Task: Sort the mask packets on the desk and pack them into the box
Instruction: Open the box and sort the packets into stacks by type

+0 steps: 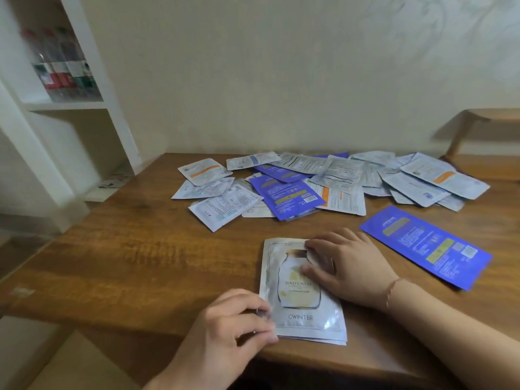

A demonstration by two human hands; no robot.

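1. The table has bare room left of the silver stack; its front edge is close below it.
2. The loose pile of packets lies behind the stack, against the wall.
3. The blue stack lies to the right of it.
4. The silver stack has its long axis pointing away from the person.
5. The right hand rests flat, fingers straight, on its far right part.
6. The left hand pinches its near left corner.
7. No box is in view.

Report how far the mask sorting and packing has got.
Done: a small stack of silver packets lies squared near the desk's front edge, and blue packets are set apart to its right. In hand: the right hand rests on that stack while the left hand pinches its corner. Left: the mixed pile behind remains unsorted; no box is in view, so nothing looks packed.
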